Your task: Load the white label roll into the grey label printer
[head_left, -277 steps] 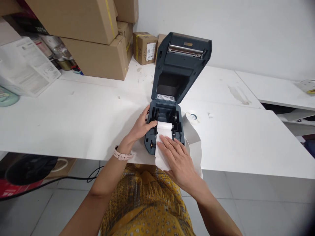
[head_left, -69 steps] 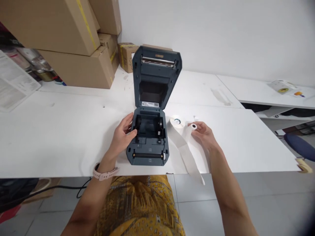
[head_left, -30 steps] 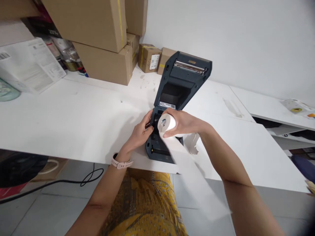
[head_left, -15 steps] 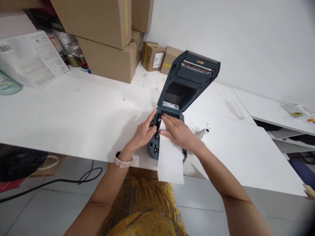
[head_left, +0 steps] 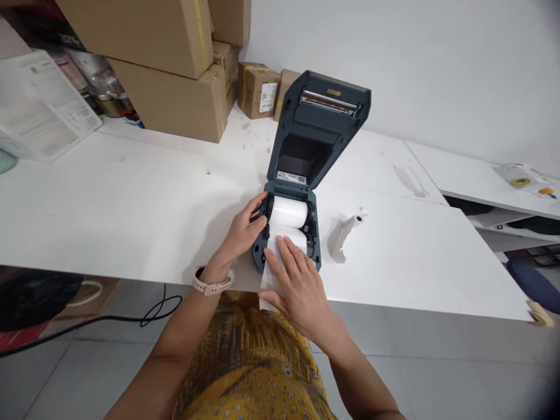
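Observation:
A dark grey label printer (head_left: 259, 255) stands on the white table with its lid (head_left: 336, 131) raised. Inside it lies a white paper roll (head_left: 289, 212), and a strip of paper (head_left: 270, 265) runs from it over the front edge, towards the person. My left hand (head_left: 245, 228) rests on the printer's left side, thumb and fingers apart. Spread over the strip at the printer's front is my right hand (head_left: 297, 283), its fingers flat on the paper and its thumb near the strip's left edge.
A small paper roll with a loose, curled end (head_left: 345, 236) stands right of the printer. Cardboard boxes (head_left: 175, 96) are stacked behind, at the left. A clear packet (head_left: 525, 179) lies far right. A black cable (head_left: 109, 319) crosses the floor.
My right hand has moved from the roll down onto the paper strip at the front, uncovering the roll. My left hand stays at the printer's left side. The view has shifted slightly.

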Demonstrator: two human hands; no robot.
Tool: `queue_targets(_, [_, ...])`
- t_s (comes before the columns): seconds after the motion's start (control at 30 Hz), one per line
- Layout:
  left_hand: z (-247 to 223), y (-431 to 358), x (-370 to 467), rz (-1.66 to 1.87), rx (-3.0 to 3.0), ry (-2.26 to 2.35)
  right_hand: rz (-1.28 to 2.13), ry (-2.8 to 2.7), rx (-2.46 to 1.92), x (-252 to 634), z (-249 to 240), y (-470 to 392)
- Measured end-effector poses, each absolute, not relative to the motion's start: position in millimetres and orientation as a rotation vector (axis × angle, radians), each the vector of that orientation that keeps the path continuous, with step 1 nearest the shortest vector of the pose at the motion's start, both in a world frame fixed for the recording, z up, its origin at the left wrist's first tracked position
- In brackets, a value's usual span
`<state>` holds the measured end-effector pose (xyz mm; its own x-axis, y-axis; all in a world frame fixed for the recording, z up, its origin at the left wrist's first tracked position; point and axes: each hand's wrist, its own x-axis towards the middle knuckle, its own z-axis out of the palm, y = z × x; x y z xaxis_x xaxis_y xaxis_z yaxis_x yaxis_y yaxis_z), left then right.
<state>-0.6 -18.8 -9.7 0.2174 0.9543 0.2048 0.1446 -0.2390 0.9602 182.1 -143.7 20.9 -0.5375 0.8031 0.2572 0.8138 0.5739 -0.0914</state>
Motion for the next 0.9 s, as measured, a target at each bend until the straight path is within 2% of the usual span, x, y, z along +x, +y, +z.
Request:
queue_targets(0.2, [-10.2, -18.6, 2.0, 1.187, 1.551, 1.057, -0.155, -2.515, -1.357, 173.5, 21.7, -145.8])
queue_targets(0.53, [-7.8, -19.8, 2.1, 1.177, 1.486, 1.052, -0.073, -2.49, -1.362, 176.1, 18.1, -155.7])
queue_targets(0.8, [5.7, -82.0, 13.9, 1.08, 1.423, 1.224, -0.059, -2.443, -1.333, 171.5, 19.3, -176.2])
queue_targets(0.9, [7.1, -92.5, 15.9, 1.058, 1.459, 1.246, 0.105, -2.347, -1.224, 182.6, 26.5, -169.7])
